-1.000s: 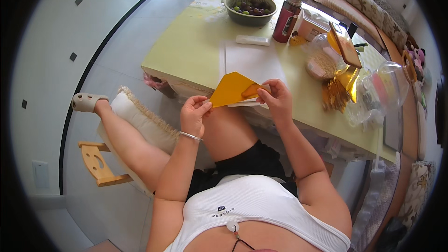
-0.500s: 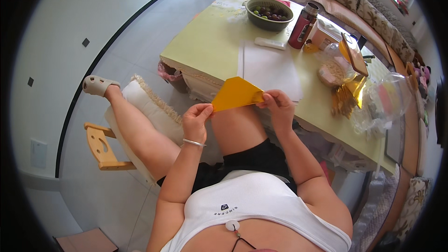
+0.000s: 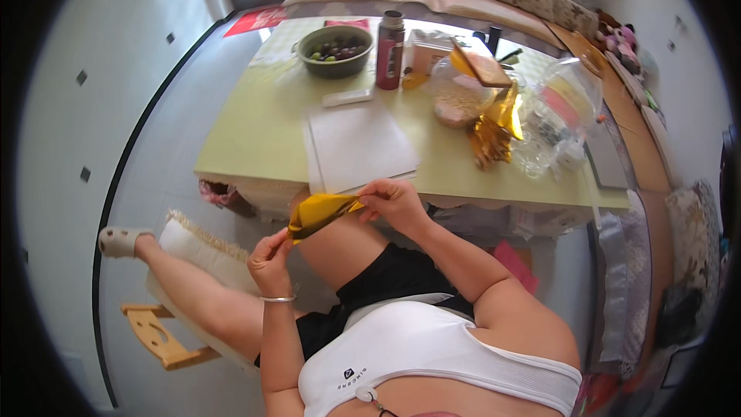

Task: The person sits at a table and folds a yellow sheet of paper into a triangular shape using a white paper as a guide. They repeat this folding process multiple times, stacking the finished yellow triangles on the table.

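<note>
Gold foil sheet [image 3: 320, 212]: located before the pale green table [image 3: 251, 131], above my thigh [image 3: 343, 251]; white papers [image 3: 359, 147] lie on the table beyond. My right hand [image 3: 394, 205] pinches its right end; my left hand [image 3: 269, 262] pinches its lower-left corner.

1 piece of glossy gold foil paper [image 3: 323, 211] is held between the left hand [image 3: 270, 264] and the right hand [image 3: 395, 204], pinched at its 2 ends. It bows, bright above and darker below, narrowing towards its right end.
</note>
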Available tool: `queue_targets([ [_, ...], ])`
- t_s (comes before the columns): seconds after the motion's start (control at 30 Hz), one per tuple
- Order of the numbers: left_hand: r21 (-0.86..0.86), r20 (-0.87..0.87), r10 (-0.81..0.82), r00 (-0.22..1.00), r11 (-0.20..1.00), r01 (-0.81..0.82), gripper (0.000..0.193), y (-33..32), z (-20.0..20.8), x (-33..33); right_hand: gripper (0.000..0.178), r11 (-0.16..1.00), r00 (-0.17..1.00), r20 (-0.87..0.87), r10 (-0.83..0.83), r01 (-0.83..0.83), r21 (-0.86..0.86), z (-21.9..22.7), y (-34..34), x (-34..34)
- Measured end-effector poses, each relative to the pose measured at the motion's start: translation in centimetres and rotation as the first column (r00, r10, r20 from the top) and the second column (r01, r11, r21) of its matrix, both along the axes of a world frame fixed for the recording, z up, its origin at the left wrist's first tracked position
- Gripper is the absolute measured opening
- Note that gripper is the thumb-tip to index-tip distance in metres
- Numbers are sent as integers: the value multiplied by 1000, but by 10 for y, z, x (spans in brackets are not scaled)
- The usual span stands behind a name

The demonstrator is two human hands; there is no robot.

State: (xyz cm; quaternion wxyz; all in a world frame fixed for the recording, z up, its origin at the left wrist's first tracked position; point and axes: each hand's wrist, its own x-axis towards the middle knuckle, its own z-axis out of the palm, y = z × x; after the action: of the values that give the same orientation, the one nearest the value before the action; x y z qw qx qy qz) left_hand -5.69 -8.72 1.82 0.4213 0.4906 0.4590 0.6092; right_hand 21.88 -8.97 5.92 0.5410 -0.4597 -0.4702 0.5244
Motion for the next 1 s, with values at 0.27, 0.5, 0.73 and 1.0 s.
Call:
queue_targets([
  [0.27, -134, -17, -268, 963, 955, 263, 11, 7, 20, 36, 12, 997, 1000, 17, 8, -9, 72, 15, -17, 47],
  [0.5, -176, 263, -410, 873, 869, 462, 11, 6, 23, 69, 17, 725, 619, 387, -683, 511, 461, 63, -27, 133],
  [0.73, -294, 389, -339, 857, 835, 464, 10, 16, 13, 75, 36, 676, -292, 694, -658, 178, 715, 89, -6, 264],
  [1.0, -330, 394, -327, 859, 822, 464, 12, 14, 3, 76, 20, 850, -288, 810, -511, -28, 526, 88, 16, 285],
])
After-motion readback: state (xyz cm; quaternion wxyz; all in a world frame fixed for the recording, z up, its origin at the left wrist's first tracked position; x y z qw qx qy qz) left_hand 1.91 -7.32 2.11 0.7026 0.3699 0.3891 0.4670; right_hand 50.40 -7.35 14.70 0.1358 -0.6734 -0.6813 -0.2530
